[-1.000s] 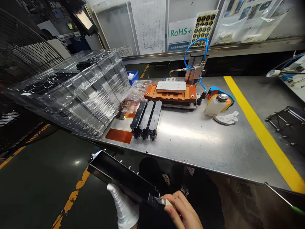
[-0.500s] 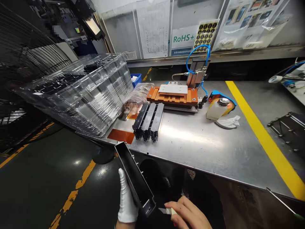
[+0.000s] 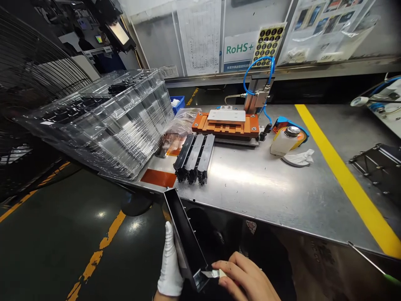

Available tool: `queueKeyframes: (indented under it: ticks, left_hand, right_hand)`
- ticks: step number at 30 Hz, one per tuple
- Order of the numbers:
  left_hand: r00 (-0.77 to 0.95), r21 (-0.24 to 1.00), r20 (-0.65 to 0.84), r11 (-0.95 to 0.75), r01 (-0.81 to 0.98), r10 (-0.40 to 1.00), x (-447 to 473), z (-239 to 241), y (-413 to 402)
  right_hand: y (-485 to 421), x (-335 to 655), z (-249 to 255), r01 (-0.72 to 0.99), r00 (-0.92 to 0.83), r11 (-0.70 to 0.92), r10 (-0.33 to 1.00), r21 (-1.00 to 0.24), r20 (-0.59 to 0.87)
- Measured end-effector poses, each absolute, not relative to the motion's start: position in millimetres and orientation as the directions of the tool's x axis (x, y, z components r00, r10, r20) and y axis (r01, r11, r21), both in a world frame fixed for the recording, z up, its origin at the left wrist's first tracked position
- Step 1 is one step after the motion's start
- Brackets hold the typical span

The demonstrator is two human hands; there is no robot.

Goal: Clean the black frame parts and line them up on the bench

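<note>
My left hand (image 3: 171, 267), in a white glove, grips a long black plastic housing (image 3: 187, 234) from its left side. The housing is a narrow open trough, tilted with its far end near the bench edge. My bare right hand (image 3: 246, 276) is closed round the pale handle of a small knife (image 3: 213, 274). The knife's blade points left and meets the near end of the housing at its rim. Three similar black housings (image 3: 194, 156) lie side by side on the metal bench (image 3: 244, 184).
Stacked clear plastic trays (image 3: 125, 125) stand on the left with black parts on top. Behind the housings is an orange fixture (image 3: 225, 125) with a blue air hose. A white bottle (image 3: 285, 142), a white cloth (image 3: 299, 158) and an orange sheet (image 3: 158, 178) lie on the bench.
The knife blade has moved left from beside the housing onto its near end. The left hand and housing have shifted slightly right, and the housing has tilted a little.
</note>
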State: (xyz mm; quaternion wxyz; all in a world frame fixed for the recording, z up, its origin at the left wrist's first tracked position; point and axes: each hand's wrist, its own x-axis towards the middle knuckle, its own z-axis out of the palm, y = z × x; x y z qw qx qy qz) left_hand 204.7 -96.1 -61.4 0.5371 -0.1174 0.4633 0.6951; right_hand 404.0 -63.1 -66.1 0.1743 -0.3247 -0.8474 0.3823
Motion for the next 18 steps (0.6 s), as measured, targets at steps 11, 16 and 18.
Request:
queueKeyframes:
  ticks: [11, 16, 18]
  left_hand:
    - [-0.382, 0.516, -0.673, 0.034, -0.856, 0.633, 203, -71, -107]
    - [-0.338, 0.459, -0.544, -0.065, -0.886, 0.768, 196, -61, -108]
    - [-0.323, 0.424, -0.537, -0.082, -0.902, 0.780, 195, -59, -107]
  right_hand:
    - [-76, 395, -91, 0.413, -0.601, 0.274, 0.799, -0.869, -0.034]
    - [-60, 418, -133, 0.511, -0.335, 0.101, 0.938, -0.854, -0.089]
    - [-56, 426, -134, 0.494, -0.390, 0.108, 0.914, -0.863, -0.109]
